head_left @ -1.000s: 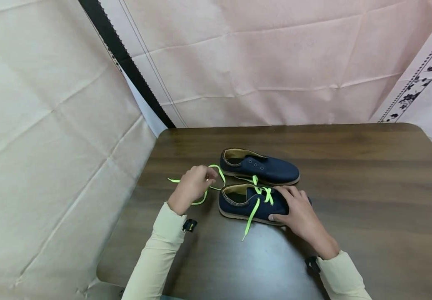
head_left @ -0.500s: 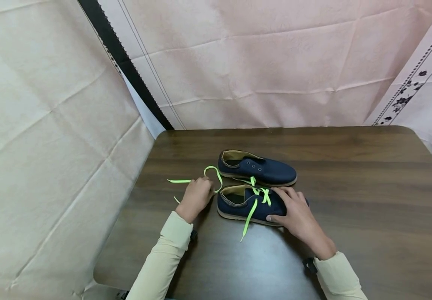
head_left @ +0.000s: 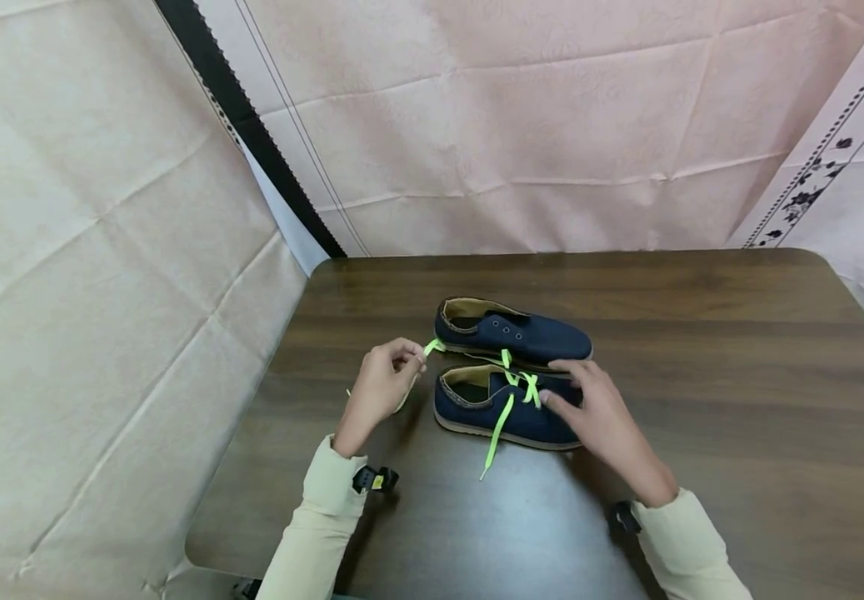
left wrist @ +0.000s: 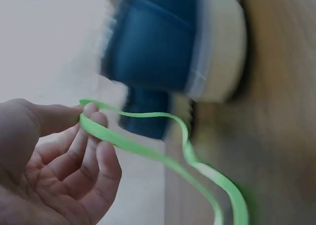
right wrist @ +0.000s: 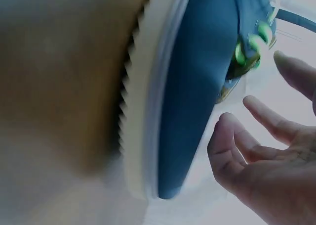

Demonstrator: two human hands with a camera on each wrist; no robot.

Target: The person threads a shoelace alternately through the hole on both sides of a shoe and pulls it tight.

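Two navy canvas shoes lie side by side, toes to the right in the head view. The near shoe (head_left: 469, 417) carries a neon green shoelace (head_left: 501, 435), one end hanging over its near side; the far shoe (head_left: 555, 337) shows bare eyelets. Left of the heels, my left hand (head_left: 379, 383) pinches the lace between thumb and fingertip, and the left wrist view shows the held stretch (left wrist: 133, 147) doubled into a bend. My right hand (head_left: 602, 410) hovers at the near shoe's toe, fingers parted and holding nothing; in the right wrist view it is beside the upper (right wrist: 197, 81).
Both shoes stand on a brown wood-grain table (head_left: 701, 375) with rounded corners. Pale cloth (head_left: 551, 125) hangs behind it and more cloth (head_left: 102, 333) along the left. Each wrist wears a small black camera, such as the left one (head_left: 375, 479).
My left hand has dipped to the lace, then lifted and drawn it up from the table. My right hand has let go of the near shoe's toe and risen slightly.
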